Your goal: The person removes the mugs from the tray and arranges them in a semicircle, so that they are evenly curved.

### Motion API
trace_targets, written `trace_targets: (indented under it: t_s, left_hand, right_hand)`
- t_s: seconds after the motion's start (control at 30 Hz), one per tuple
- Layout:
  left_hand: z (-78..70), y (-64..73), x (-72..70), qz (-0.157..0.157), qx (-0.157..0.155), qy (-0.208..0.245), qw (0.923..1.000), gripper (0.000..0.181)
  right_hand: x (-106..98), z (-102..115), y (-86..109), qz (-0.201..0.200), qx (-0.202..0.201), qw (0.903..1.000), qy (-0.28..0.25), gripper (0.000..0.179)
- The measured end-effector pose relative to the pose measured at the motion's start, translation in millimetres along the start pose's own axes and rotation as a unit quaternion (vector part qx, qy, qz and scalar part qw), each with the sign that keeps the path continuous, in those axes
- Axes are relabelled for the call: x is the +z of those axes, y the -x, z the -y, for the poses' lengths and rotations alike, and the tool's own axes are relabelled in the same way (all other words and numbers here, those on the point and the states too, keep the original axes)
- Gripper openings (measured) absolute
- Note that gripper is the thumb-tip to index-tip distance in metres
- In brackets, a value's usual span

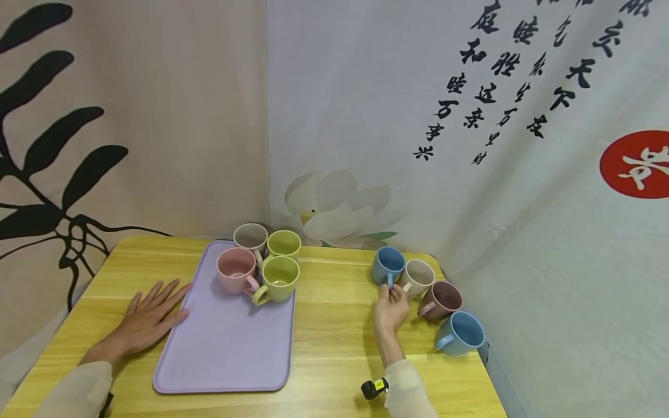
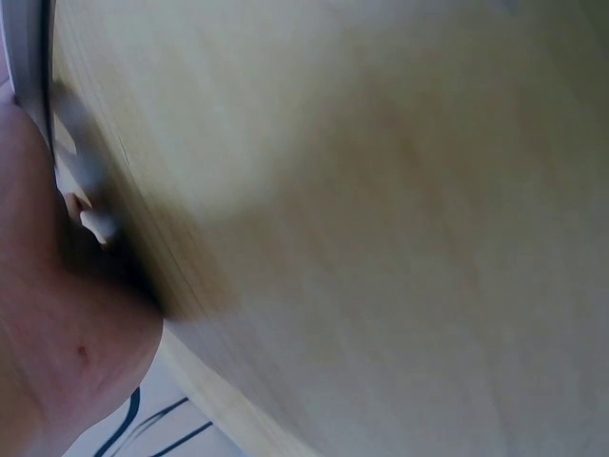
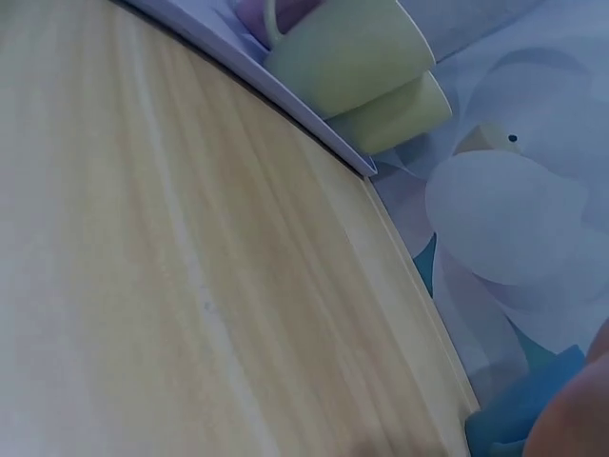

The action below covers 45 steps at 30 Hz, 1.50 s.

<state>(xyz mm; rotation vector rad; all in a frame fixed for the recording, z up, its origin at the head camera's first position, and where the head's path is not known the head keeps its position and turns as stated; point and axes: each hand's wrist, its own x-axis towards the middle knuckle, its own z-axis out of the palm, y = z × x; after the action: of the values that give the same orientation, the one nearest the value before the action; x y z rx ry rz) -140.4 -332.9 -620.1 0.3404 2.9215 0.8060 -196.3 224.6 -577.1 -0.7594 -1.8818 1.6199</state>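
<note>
In the head view my right hand (image 1: pixel 392 309) pinches the handle of a blue mug (image 1: pixel 387 268) at the back right of the table. The right wrist view shows only a part of that blue mug (image 3: pixel 519 409) beside my fingers. My left hand (image 1: pixel 148 319) lies flat with its fingers spread, fingertips touching the left edge of a lilac tray (image 1: pixel 225 354). On the tray's far half stand a grey mug (image 1: pixel 250 239), a pink mug (image 1: pixel 235 271) and two green mugs, the nearer green mug (image 1: pixel 281 281) in front of the farther green mug (image 1: pixel 284 242).
Right of the held mug, a cream mug (image 1: pixel 418 277), a dark mauve mug (image 1: pixel 441 301) and another blue mug (image 1: pixel 462 334) line the right edge of the wooden table (image 1: pixel 334 337). A printed cloth (image 1: pixel 334 116) hangs behind the table.
</note>
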Motion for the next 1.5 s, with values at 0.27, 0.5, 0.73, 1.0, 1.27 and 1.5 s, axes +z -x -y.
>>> trace_targets:
  t_s: [0.27,0.5,0.73,1.0,1.27,1.5]
  left_hand:
    - [-1.5,1.2,-0.4,-0.005,0.002,-0.012,0.9999,0.073]
    - [0.3,1.1,-1.2,-0.001,-0.003,-0.004,1.0,0.074]
    - [3.2,1.5,1.6,0.0,-0.005,0.002,1.0,0.074]
    - [5.2,1.4,5.2,-0.001,-0.004,-0.002,1.0,0.074]
    - [4.1,-0.4,4.3,0.004,-0.006,0.004,1.0,0.075]
    - [1.8,-0.9,2.9,0.002,-0.004,0.002,1.0,0.075]
  right_hand:
    - [-14,4,9.1,0.024,-0.023,0.9993,0.02,0.043]
    - [-24,10,19.8,0.033,-0.06,0.9971,0.033,0.046]
    - [-28,21,35.5,0.079,-0.085,0.993,0.025,0.055]
    - [-26,30,51.5,0.154,-0.142,0.9779,0.003,0.058]
    - [-20,35,65.4,0.185,-0.165,0.9688,-0.007,0.057]
    - [-16,37,74.4,0.229,-0.168,0.9587,-0.015,0.061]
